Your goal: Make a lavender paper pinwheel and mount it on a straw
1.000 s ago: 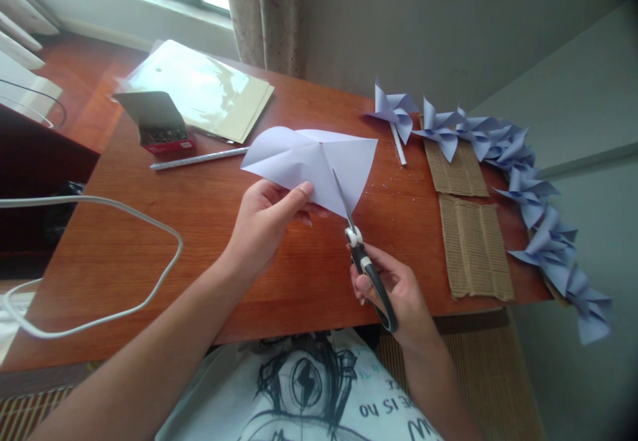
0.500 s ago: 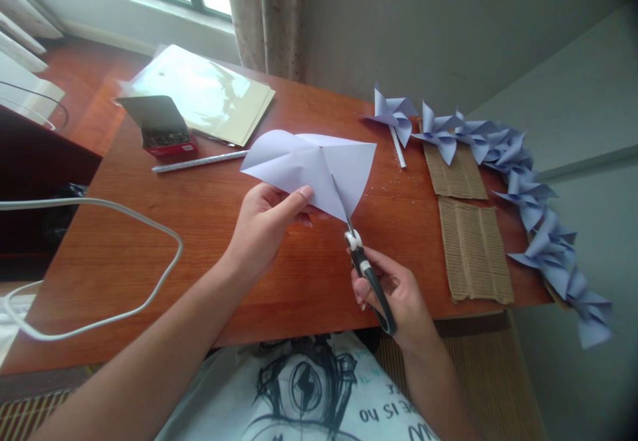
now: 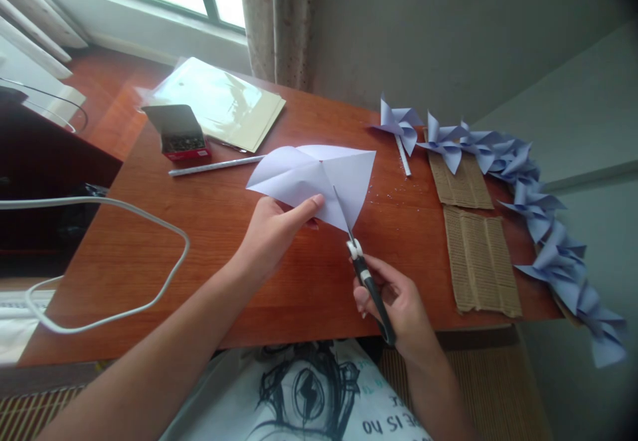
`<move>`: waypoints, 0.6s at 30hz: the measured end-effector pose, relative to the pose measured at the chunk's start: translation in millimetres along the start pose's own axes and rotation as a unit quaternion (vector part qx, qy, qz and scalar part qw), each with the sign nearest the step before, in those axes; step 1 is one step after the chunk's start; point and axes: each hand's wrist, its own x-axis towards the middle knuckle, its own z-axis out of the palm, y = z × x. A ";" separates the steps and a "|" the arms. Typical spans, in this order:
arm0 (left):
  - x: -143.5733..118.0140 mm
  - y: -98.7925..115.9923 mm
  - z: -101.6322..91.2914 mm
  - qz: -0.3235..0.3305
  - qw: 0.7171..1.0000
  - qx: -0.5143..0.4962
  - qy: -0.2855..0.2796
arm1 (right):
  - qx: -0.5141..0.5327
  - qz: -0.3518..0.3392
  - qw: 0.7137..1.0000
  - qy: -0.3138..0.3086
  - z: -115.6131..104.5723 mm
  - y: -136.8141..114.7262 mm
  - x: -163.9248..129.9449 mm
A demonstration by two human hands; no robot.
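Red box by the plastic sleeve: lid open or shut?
Open. The red box's lid stands raised behind it, and small dark contents show inside.

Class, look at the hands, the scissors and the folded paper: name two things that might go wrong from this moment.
The scissors, in the right hand, cut into the lilac paper close to the left hand; its thumb lies near the blades and might get nicked. The paper is pinched at one edge only and held above the table, so it may flex and the cut could wander.
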 end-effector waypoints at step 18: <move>-2.2 0.5 -1.3 -0.005 1.000 0.007 -0.028 | 0.046 -0.014 0.997 -0.057 7.7 -3.8 -1.8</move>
